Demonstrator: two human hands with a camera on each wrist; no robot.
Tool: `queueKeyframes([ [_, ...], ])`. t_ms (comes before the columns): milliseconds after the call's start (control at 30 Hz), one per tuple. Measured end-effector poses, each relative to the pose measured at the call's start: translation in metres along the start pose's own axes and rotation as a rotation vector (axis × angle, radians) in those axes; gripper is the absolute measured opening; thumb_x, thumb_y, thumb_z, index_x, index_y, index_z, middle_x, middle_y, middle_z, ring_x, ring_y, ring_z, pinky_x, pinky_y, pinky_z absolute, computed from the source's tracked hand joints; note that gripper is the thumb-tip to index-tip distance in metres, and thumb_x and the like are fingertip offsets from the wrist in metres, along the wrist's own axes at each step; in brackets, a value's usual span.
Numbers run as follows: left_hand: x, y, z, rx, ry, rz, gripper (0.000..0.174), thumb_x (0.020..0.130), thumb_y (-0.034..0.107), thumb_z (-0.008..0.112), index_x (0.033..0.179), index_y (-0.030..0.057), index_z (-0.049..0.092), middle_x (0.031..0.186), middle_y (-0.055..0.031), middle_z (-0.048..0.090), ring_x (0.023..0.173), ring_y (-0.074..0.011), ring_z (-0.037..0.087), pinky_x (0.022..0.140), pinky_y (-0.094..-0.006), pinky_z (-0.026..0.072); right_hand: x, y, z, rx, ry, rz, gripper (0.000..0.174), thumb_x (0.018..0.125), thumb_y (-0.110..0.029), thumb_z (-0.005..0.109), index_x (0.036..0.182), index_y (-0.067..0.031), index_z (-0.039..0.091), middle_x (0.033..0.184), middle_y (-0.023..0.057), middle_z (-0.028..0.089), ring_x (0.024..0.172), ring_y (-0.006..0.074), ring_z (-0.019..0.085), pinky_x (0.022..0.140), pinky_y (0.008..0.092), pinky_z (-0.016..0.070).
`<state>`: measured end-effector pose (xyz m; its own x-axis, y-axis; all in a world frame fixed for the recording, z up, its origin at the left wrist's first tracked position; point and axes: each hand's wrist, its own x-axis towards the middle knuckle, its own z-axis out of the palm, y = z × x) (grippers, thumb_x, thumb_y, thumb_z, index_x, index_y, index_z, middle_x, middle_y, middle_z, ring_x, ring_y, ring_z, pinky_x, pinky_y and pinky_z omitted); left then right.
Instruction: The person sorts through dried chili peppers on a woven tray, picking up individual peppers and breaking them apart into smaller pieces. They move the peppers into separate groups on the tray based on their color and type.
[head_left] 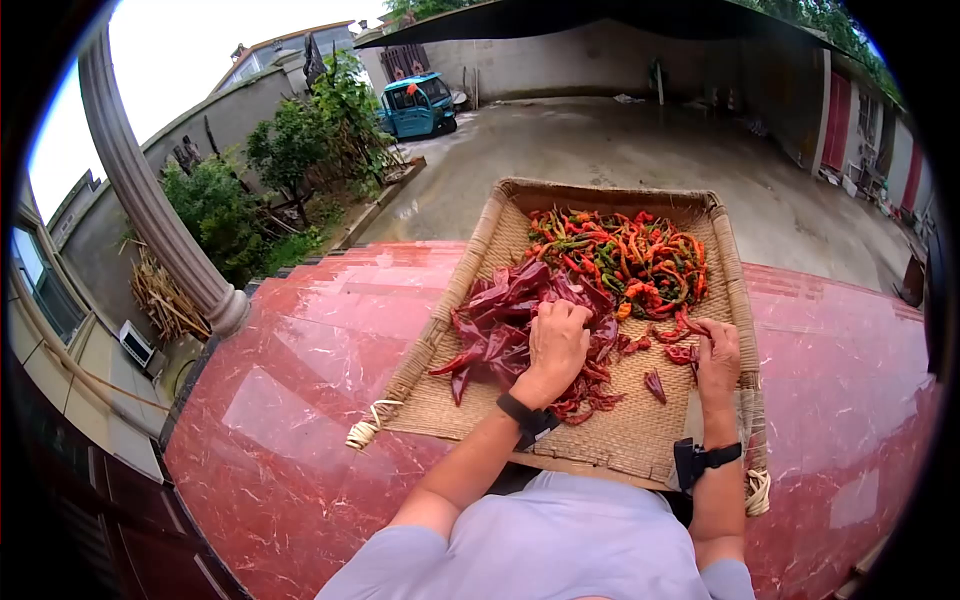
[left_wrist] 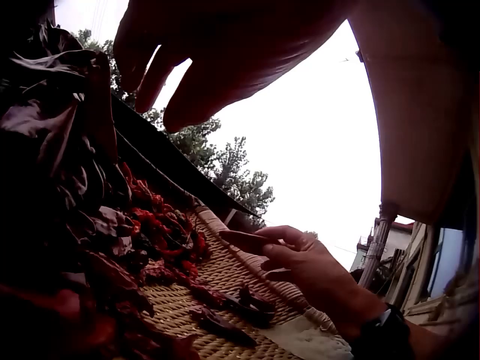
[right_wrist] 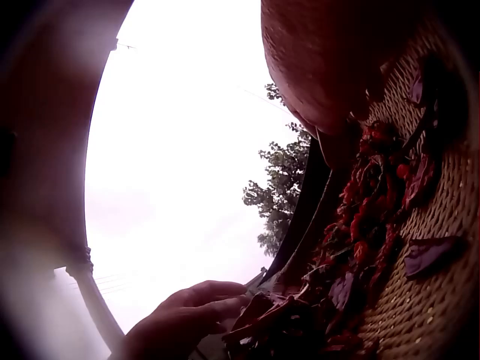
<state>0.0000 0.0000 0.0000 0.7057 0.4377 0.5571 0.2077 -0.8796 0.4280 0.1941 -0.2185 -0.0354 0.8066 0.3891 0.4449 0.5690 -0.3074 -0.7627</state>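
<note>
In left wrist view, unlike the right, right fingers point(left_wrist: 277, 253) pinch a chili point(left_wrist: 244, 241), left fingers point(left_wrist: 186, 105) apart

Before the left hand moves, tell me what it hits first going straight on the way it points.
The left hand would most likely meet the large dark red peppers just ahead of it; depth is unclear, so it may already be touching them.

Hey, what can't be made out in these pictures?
Head view: palm of the left hand, hidden by its back.
Head view: bottom of the dark red chilies, buried under upper ones.
Left wrist view: lower-left detail, lost in shadow.
Right wrist view: right hand, partly cut off by the top edge.
</note>
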Motion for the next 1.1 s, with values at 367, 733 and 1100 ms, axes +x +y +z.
queueKeyframes([
  [367,-0.007,-0.008,-0.002,0.266,0.068,0.044,0.012,0.086,0.009,0.068,0.098,0.0099,0.067,0.096,-0.009,0.062,0.098,-0.0288,0.057,0.086,-0.0432,0.0415,-0.013,0.003,0.005,-0.475,0.109,-0.191,0.023,0.086,-0.016,0.075,0.107,-0.0094,0.07,0.125,0.0107,0.059,0.123,0.0332,0.051,0.104,0.0478,0.0415],
  [733,-0.016,0.058,-0.002,-0.387,-0.142,0.019,0.008,0.092,0.004,0.063,0.1,0.0057,0.064,0.093,-0.0138,0.063,0.086,-0.035,0.064,0.074,-0.042,0.0513,-0.023,-0.046,0.017,0.636,-0.586,0.061,0.032,0.104,-0.023,0.061,0.13,-0.0042,0.058,0.111,0.008,0.064,0.09,0.0125,0.065,0.078,0.0294,0.0556],
  [1100,-0.02,0.06,0.005,-0.556,-0.258,-0.071,0.034,0.09,0.004,0.066,0.122,0.0031,0.053,0.103,-0.0155,0.065,0.097,-0.0334,0.067,0.084,-0.0409,0.0531,-0.021,-0.032,0.025,0.706,-0.457,0.034,0.02,0.106,-0.02,0.058,0.11,-0.0031,0.068,0.092,0.0007,0.068,0.076,0.0062,0.062,0.066,0.023,0.0517],
])
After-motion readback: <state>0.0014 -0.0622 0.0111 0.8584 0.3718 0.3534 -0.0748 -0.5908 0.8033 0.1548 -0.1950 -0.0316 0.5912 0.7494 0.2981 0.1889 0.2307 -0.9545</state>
